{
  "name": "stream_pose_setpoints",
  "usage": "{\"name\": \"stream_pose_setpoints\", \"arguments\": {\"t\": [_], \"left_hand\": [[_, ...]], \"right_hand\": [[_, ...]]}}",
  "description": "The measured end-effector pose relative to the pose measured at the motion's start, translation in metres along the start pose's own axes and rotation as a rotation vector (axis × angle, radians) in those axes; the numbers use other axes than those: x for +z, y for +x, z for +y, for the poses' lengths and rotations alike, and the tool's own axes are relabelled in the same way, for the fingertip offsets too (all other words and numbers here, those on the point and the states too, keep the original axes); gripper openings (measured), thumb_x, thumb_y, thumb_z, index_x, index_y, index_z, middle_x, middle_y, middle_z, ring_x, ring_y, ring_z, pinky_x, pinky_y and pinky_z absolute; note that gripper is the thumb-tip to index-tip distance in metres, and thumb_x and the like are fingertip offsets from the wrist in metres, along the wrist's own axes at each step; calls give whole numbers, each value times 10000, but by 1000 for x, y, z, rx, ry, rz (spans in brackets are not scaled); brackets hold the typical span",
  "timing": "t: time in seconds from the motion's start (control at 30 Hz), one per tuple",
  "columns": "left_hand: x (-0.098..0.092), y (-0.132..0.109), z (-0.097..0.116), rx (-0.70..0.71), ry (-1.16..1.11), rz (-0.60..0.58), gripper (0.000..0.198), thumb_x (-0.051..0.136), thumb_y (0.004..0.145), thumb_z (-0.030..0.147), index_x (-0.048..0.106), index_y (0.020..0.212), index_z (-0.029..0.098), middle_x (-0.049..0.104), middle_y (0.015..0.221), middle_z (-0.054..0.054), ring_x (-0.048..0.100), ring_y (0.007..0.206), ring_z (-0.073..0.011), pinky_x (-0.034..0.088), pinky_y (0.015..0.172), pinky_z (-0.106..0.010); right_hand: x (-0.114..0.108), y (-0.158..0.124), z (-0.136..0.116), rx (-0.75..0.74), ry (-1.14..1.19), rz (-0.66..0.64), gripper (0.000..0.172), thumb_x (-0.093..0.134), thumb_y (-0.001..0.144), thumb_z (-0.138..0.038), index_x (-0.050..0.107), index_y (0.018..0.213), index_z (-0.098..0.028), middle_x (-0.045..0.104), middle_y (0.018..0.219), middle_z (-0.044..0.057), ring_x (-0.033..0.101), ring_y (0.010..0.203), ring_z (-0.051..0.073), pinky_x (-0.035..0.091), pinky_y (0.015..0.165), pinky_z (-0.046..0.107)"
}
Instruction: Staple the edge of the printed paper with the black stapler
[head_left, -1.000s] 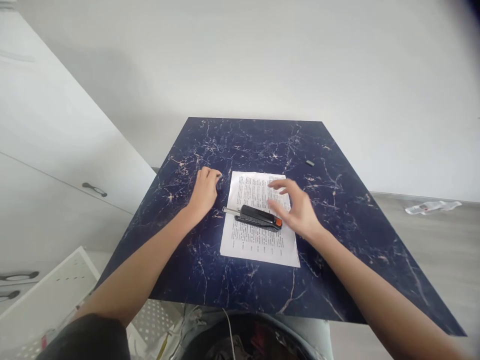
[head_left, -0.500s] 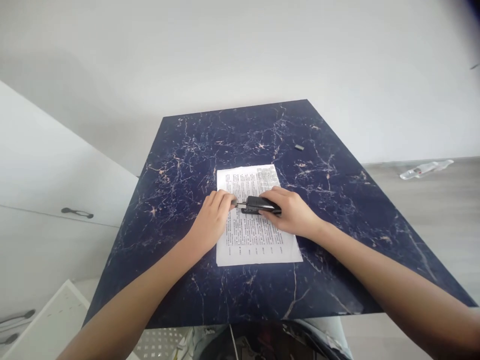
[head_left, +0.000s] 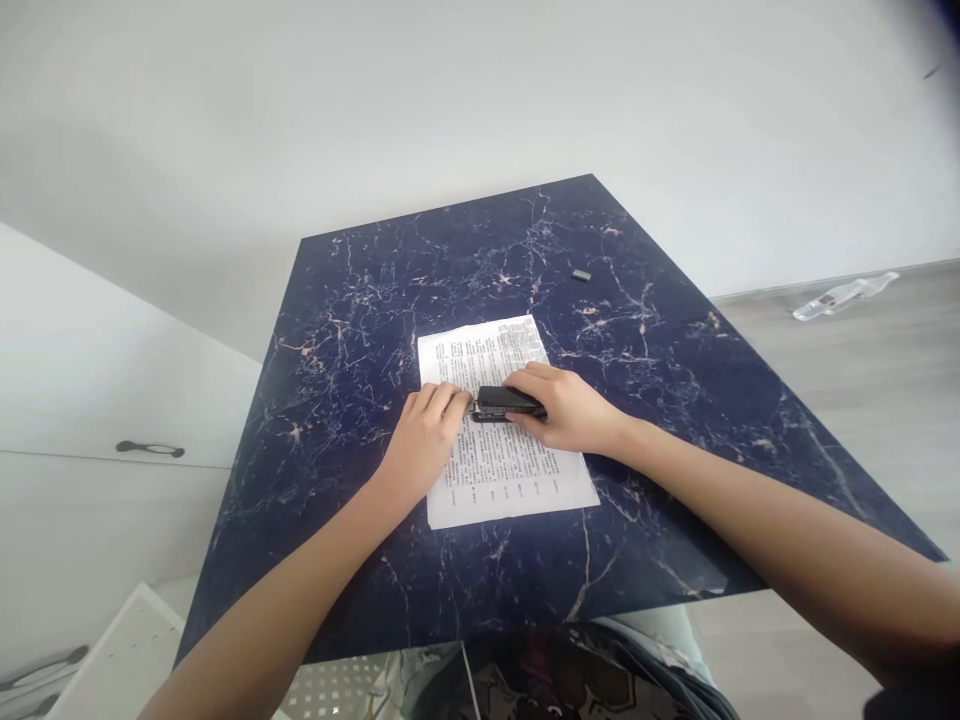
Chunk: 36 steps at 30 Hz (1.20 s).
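A black stapler (head_left: 495,402) lies sideways over the printed sheets of paper (head_left: 517,472), with its body in the grip of my right hand (head_left: 566,408). My left hand (head_left: 429,430) is closed at the stapler's left end, its fingertips pinching a small part there. A short bit of metal (head_left: 475,405) shows between those fingertips and the black body. The fingers cover most of the pinched part. Under both hands the paper rests flat on the dark blue marbled table (head_left: 360,340).
A small green-grey box (head_left: 581,275) sits toward the table's back right. Clear plastic packaging (head_left: 844,297) is on the floor at the right, by the wall. White cabinets with dark handles (head_left: 150,448) stand at the left, and a white perforated panel (head_left: 112,660) at lower left.
The metal rod between my left fingers and the stapler body has grown shorter, so hand and body are closer together. The whole view has tilted slightly with the camera.
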<state>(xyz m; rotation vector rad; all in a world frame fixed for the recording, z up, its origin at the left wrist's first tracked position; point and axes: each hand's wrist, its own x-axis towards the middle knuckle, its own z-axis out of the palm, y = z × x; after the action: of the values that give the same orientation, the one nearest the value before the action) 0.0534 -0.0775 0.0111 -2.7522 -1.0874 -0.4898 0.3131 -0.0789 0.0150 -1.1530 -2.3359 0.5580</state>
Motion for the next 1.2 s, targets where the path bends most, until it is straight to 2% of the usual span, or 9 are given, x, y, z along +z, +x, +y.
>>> {"name": "stream_pose_setpoints", "arguments": {"t": [0.37,0.57,0.67,0.73,0.8,0.93,1.07,1.2], "left_hand": [[-2,1,-1,-17,-90,16,210,511,1053,117,686,1168,128,726,1089,-104,610,1015,-263,524,849,-422],[4,-1,-10,-31,-236,10,202,551,1053,169,720,1163,176,743,1101,-89,635,1004,-243,560,876,-435],[1,-2,-17,-91,-367,-2,256,573,1049,199,709,1265,207,758,1165,-93,682,1051,-240,590,926,-462],[-6,-3,-25,-151,-489,-44,329,602,1039,233,678,1359,222,767,1224,-99,716,1112,-242,601,980,-474],[-16,-3,-36,-213,-610,-124,345,628,1025,268,696,1363,250,779,1247,-92,746,1125,-239,615,994,-462],[-28,-7,-52,-300,-828,-243,275,671,981,292,793,1226,322,811,1185,-58,801,972,-230,675,842,-402],[-26,-5,-44,-323,-1005,-259,303,797,878,287,818,1175,345,819,1152,-50,795,1021,-248,658,947,-449],[-27,1,-26,-282,-989,-272,418,909,750,288,822,1157,325,829,1027,-61,781,938,-268,654,898,-484]], "right_hand": [[1,0,1,-6,-13,-16,125,611,922,-218,582,1037,-181,629,902,68,539,825,213,400,679,345],[-1,0,0,16,2,-19,123,616,934,-257,601,1035,-189,636,909,70,551,826,212,406,674,338],[0,-1,0,28,7,-7,136,625,922,-259,619,1037,-188,648,910,71,566,820,209,408,669,333],[-1,-1,0,38,32,29,142,647,903,-259,634,1024,-185,659,888,62,578,799,201,413,665,329],[-5,-1,0,44,98,65,140,681,894,-286,646,983,-184,666,853,43,579,748,181,417,650,321],[-15,-1,-2,19,249,71,173,728,893,-337,651,907,-183,650,794,2,550,642,130,401,603,296],[-17,-2,-8,-57,327,32,145,751,866,-288,661,890,-176,620,739,-20,526,609,114,394,580,279],[-11,-3,-17,-164,370,-10,164,760,841,-241,695,978,-177,672,810,15,581,707,152,449,628,292]]}}
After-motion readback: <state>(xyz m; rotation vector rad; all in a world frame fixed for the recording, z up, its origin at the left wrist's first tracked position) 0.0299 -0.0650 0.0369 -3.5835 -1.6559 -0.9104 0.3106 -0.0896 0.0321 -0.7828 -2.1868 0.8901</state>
